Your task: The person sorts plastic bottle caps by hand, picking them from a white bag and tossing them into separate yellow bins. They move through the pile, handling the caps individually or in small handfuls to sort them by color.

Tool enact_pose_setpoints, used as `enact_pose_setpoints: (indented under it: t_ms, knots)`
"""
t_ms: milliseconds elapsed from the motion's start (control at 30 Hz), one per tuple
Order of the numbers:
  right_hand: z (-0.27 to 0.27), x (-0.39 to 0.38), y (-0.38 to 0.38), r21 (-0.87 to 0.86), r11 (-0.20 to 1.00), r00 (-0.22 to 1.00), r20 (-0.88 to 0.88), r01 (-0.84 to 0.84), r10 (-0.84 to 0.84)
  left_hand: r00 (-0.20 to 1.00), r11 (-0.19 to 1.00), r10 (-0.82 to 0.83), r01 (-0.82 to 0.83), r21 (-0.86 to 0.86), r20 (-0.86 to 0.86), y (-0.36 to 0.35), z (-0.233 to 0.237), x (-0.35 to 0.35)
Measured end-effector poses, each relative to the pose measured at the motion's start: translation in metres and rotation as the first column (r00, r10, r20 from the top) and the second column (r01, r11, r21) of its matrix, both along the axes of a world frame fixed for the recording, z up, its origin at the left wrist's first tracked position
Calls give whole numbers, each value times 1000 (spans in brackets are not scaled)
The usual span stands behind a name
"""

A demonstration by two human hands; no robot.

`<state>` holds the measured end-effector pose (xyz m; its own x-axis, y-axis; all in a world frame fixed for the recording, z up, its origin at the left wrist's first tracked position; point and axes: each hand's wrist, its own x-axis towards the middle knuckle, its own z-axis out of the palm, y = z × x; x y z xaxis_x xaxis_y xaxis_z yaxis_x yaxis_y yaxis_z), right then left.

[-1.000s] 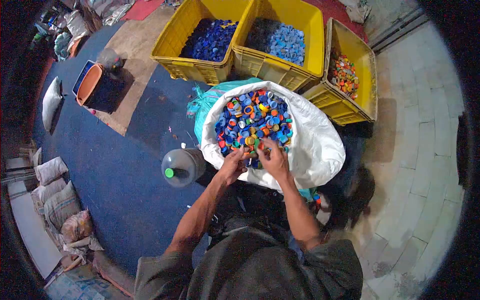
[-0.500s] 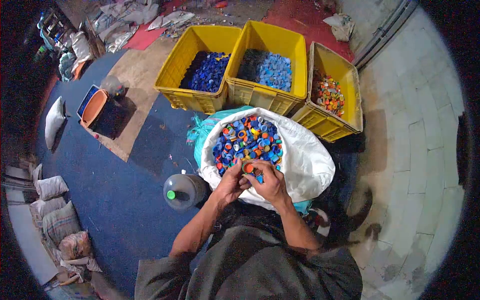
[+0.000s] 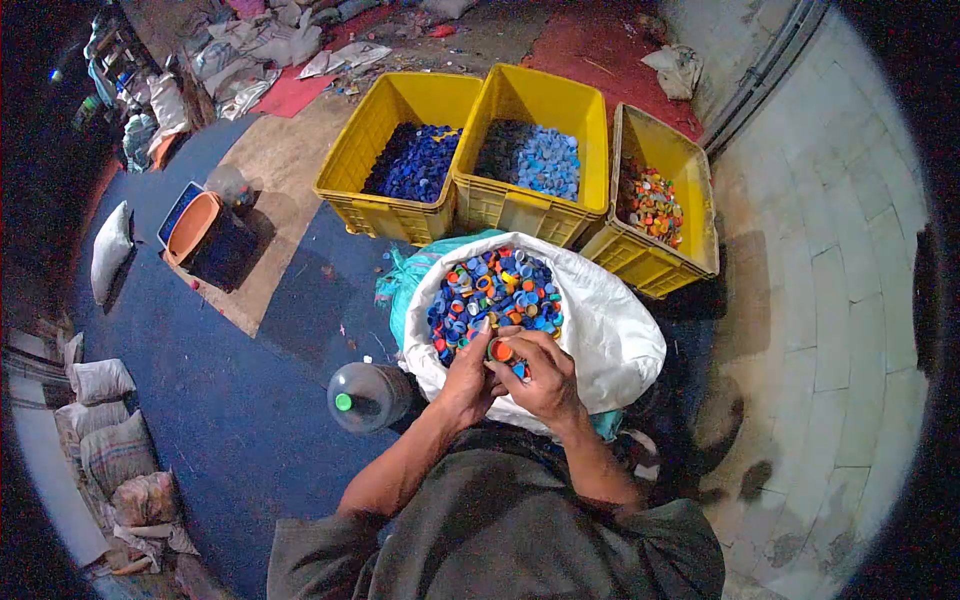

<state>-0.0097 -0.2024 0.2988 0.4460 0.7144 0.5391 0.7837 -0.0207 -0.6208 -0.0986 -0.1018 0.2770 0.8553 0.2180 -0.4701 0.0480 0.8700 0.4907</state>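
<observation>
An orange bottle cap (image 3: 502, 351) with a green edge beside it sits between my two hands. My right hand (image 3: 548, 380) pinches it from the right, fingers curled. My left hand (image 3: 466, 384) is closed against its left side, thumb pointing up; part of its grip is hidden. Both hands are over the near edge of a white sack (image 3: 610, 345) with its mouth wide open. Inside the sack lie many mixed bottle caps (image 3: 495, 290) in blue, orange, white and green.
Behind the sack stand yellow crates with dark blue caps (image 3: 395, 205), light blue caps (image 3: 530, 195) and mixed orange caps (image 3: 625, 248). A large clear bottle (image 3: 375, 400) with a green cap lies at left. Farther left is an orange basin (image 3: 193, 228). A wall (image 3: 820, 300) rises at right.
The view has tilted slightly, so the crates and sack appear lower. My hands stay together at the sack, and the orange cap shows a little more to the right in my fingers.
</observation>
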Motion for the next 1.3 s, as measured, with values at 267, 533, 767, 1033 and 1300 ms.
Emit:
enact_pose_setpoints:
  t_ms: [267, 533, 767, 1033, 1300]
  knots:
    - [4, -4, 1, -35, 999, 996, -94, -2, -1, 997, 984, 68, -62, 164, -32, -3, -7, -3]
    - [-4, -6, 1, -30, 996, 993, -84, -81, 78, 976, 951, 217, -217, 219, 26, -18, -21, 2]
    - [-2, -12, -3, 4, 1000, 994, -108, -15, 15, 980, 965, 199, -193, 178, -14, -10, -18, -2]
    - [-12, -10, 1, 9, 1000, 996, -86, 1, 0, 982, 975, 183, -174, 136, -54, -9, -21, -2]
    - [-30, -8, 1, -122, 992, 919, -394, -46, -6, 963, 977, 122, -74, 200, -239, -5, -33, -10]
